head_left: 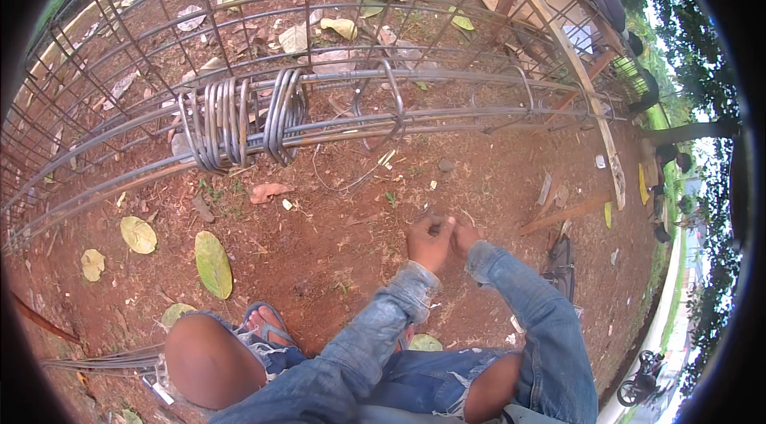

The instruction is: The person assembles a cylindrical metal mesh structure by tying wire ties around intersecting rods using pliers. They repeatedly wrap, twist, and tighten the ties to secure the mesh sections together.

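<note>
Over the bare soil in front of my knees, my left hand [429, 244] and my right hand [463, 239] are close together, both with fingers closed. Thumb and fingers of the left are pinched, and whatever lies between them is too small to name. Most of the right hand's fingers are hidden behind the left. Beyond them runs a long bundle of steel reinforcing bars [335, 131]. Bent steel stirrups [219, 122] are bunched around these bars at the left; a single stirrup [392, 97] stands farther right. Neither hand touches the bars.
A rusty wire mesh [202, 9] rises behind the bars. Wooden planks [585, 85] lean at the right. A thin curved wire [343, 187] and large leaves [213, 264] lie on the ground. My sandalled foot [271, 323] is at lower left. People [661, 177] are at the far right.
</note>
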`<state>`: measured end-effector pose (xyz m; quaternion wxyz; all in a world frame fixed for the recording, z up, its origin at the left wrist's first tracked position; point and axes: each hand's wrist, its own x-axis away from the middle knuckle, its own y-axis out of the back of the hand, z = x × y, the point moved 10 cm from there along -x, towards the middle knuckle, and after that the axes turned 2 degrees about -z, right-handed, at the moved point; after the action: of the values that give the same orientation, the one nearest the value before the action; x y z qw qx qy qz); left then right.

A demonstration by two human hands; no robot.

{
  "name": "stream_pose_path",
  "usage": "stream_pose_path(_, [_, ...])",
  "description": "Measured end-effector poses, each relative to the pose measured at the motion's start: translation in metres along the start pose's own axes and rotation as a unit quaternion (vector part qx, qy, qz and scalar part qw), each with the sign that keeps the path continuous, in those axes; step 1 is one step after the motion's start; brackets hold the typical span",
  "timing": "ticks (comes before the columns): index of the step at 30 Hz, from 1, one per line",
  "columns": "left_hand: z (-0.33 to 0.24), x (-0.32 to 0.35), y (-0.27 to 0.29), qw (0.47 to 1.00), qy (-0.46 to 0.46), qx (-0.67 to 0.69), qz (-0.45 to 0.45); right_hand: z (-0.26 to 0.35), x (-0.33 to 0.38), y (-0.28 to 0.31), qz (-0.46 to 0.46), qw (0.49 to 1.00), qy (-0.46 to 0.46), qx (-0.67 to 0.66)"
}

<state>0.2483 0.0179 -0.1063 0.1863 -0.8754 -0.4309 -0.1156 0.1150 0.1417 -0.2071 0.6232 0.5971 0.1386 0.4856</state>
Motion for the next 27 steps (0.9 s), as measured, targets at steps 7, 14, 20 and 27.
stream_pose_path(7, [-0.013, 0.004, -0.017, 0.982, -0.115, 0.107, -0.102, 0.083, 0.125, 0.209, -0.07, 0.983, -0.113, -0.125])
stream_pose_path(14, [-0.172, 0.053, -0.08, 0.722, 0.062, 0.588, 0.359, 0.24, 0.11, 0.347, -0.089, 0.994, -0.068, 0.005])
stream_pose_path(20, [-0.224, 0.055, -0.028, 0.693, 0.12, 0.68, 0.207, 0.259, 0.083, 0.365, -0.083, 0.991, -0.105, -0.029])
stream_pose_path(27, [-0.206, 0.04, -0.013, 0.69, 0.244, 0.662, 0.161, 0.246, 0.062, 0.337, -0.08, 0.978, -0.113, -0.155])
